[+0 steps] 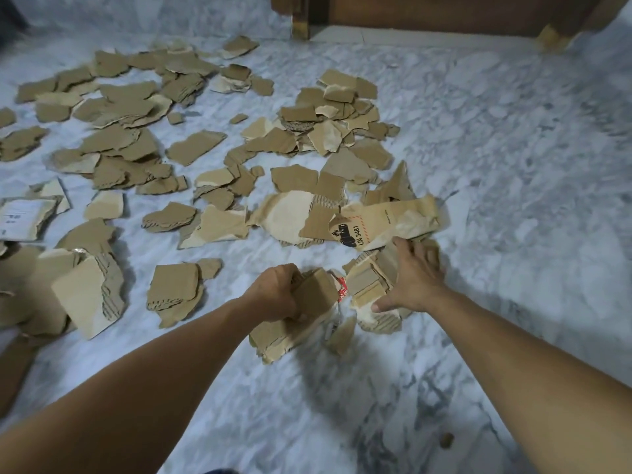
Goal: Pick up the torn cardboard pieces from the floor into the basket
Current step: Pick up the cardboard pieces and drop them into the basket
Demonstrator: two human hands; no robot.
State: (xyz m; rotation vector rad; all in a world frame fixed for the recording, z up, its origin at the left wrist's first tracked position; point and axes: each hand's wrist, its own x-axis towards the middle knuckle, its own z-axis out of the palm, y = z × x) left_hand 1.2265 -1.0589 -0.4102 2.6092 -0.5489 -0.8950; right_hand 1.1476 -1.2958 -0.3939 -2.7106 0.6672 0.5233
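Note:
Several torn brown cardboard pieces (191, 147) lie scattered over the marble floor (496, 138), mostly left and centre. My left hand (277, 292) is closed around a bundle of cardboard pieces (290, 333) just above the floor. My right hand (410, 278) is spread, palm down, on a small pile of pieces (371, 285); its fingertips touch a printed piece marked "UN 3481" (386, 222). No basket is in view.
A wooden furniture base (444, 12) with brass-coloured feet stands at the far edge. A piece with a white label (20, 217) lies at the left edge. A small brown scrap (446, 440) sits on the floor near my right forearm. The right side is bare marble.

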